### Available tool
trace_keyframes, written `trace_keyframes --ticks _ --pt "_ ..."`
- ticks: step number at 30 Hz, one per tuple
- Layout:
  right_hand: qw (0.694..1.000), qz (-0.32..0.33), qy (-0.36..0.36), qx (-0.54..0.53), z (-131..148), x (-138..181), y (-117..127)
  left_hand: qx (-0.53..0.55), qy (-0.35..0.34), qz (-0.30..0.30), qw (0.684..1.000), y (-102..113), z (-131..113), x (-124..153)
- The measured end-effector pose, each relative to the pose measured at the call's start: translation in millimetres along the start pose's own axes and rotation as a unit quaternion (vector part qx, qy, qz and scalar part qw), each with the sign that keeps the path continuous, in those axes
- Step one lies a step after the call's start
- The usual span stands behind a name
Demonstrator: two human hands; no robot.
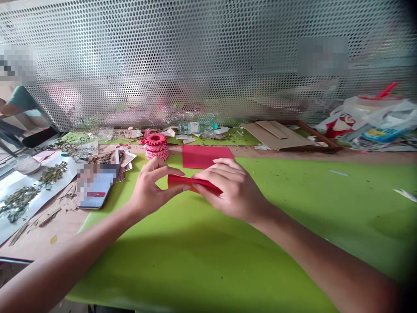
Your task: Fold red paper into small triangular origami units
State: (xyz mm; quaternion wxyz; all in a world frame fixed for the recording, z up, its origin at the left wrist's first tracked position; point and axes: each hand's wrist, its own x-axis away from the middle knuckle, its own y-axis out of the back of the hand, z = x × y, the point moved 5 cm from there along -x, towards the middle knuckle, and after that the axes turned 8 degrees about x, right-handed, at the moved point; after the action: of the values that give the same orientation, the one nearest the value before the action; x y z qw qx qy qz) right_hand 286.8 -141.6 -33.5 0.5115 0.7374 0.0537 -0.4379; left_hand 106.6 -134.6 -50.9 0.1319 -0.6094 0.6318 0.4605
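Observation:
Between my two hands, just above the green table sheet [195, 261], is a narrow folded piece of red paper [177, 181]. My left hand [153, 184] pinches its left part between thumb and fingers. The right end is gripped by my right hand [231, 187], whose fingers cover much of it. Behind my hands a flat red sheet of paper [203, 156] lies on the green surface. To its left stands a stack of red ring-shaped pieces with toothed edges [156, 148].
A phone [97, 187] and dried plant bits [54, 174] are at left. Along the perforated metal panel [195, 56] lie a plastic bottle [190, 128], cardboard [276, 134] and plastic bags [374, 119]. A person's teal sleeve [24, 98] shows at far left.

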Motion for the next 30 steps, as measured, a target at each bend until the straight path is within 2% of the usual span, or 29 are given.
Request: trace_keyframes --ticks 3,6,9,14,17,19,21,25,27,30 --pt "1.0 -0.002 0.005 -0.013 0.2 0.3 -0.7 -0.015 -0.038 0.026 0.999 -2.9 -1.3 0.0" --pt "0.999 -0.002 -0.006 -0.038 -1.6 0.6 -2.2 0.002 -0.033 0.039 0.999 -5.8 1.5 1.3" --pt "0.997 0.004 -0.032 -0.069 -7.8 1.2 -4.2 0.041 0.01 0.029 0.999 -5.4 7.4 1.4" --pt "0.994 -0.001 -0.072 -0.077 -25.2 1.1 -1.2 0.103 0.135 0.021 0.985 -1.3 26.2 -1.7" --pt "0.992 -0.004 -0.101 -0.074 -36.4 1.8 0.0 0.113 0.163 0.022 0.98 3.4 35.5 -5.3" --pt "0.994 -0.011 -0.093 -0.061 -38.5 2.7 -0.9 0.071 0.137 0.028 0.988 7.0 35.6 -8.1" --pt "0.997 -0.019 -0.065 -0.044 -34.6 3.7 -3.1 -0.019 0.068 0.032 0.997 8.8 27.9 -9.7" --pt "1.0 -0.025 0.0 -0.018 -15.9 5.1 -7.7 -0.16 -0.076 0.1 0.979 -6.0 4.6 -3.5" --pt "1.0 -0.021 0.014 -0.012 -9.2 5.2 -9.2 -0.174 -0.104 0.125 0.971 -14.7 -1.2 0.2" --pt "1.0 -0.017 0.003 -0.022 -10.7 4.7 -10.5 -0.17 -0.111 0.119 0.972 -19.2 0.5 0.4"
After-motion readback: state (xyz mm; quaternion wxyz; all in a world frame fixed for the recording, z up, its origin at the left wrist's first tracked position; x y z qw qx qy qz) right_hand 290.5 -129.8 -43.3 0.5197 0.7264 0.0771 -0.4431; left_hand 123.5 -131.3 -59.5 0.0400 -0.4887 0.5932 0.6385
